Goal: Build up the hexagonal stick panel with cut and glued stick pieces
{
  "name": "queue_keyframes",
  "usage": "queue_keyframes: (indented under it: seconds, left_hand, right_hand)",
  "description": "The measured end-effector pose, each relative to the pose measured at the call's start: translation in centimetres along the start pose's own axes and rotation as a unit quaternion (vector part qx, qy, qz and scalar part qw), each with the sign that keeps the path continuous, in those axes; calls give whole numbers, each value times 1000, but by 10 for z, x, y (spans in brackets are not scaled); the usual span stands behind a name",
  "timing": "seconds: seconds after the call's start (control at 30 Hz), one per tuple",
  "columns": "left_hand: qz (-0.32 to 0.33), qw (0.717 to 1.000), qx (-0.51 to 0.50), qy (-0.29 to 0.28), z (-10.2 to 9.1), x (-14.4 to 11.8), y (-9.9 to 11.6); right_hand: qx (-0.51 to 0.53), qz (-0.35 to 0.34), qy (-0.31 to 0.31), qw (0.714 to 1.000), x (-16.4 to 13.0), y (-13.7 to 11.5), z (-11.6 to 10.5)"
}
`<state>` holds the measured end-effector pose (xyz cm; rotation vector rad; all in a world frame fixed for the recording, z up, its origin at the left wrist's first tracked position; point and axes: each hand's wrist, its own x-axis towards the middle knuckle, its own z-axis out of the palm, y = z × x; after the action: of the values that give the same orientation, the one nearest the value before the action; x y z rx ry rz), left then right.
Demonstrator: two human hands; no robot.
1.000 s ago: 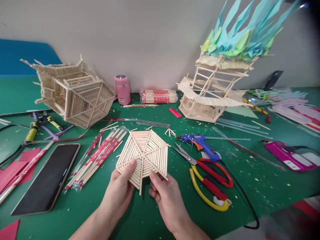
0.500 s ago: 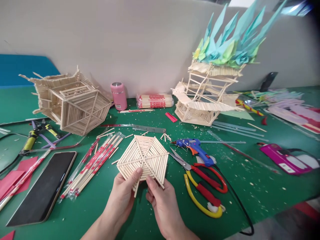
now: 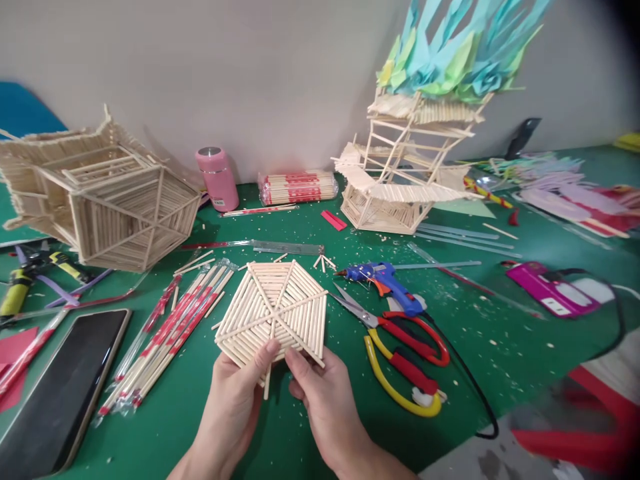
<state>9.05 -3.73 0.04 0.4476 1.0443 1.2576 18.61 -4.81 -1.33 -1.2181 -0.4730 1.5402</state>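
Note:
A hexagonal panel of pale wooden sticks (image 3: 274, 303), with crossed spokes meeting at its middle, is held low over the green table. My left hand (image 3: 235, 400) grips its lower left edge, thumb on top and fingers underneath. At the lower right edge, my right hand (image 3: 320, 393) pinches it the same way; its fingers are partly hidden below. One stick juts out past the bottom edge between the thumbs. Just right of the panel lie open scissors (image 3: 395, 333) with red and yellow handles. Behind them rests a blue glue gun (image 3: 383, 280).
Stick structures stand left (image 3: 125, 207) and right (image 3: 395, 180), the right one topped with blue-green paper leaves (image 3: 460, 60). A pink flask (image 3: 217, 179) and wrapped stick bundle (image 3: 297, 188) are at the wall. Packaged sticks (image 3: 170, 333) and a phone (image 3: 65, 393) lie left; a purple device (image 3: 553, 287) lies right.
The camera view has shifted, with the left structure now nearer the left edge. Both hands still hold the panel, which sits slightly further left and lower against the table items.

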Motion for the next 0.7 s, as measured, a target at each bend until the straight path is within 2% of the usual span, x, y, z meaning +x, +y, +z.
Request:
queue_keyframes:
  seconds: [0.43, 0.7]
  left_hand:
    - [-7, 999, 35, -29, -5, 0, -2]
    - [-16, 996, 72, -46, -12, 1, -4]
  right_hand:
    - [0, -45, -25, 999, -1, 2, -3]
    - [10, -57, -61, 996, 1, 3, -5]
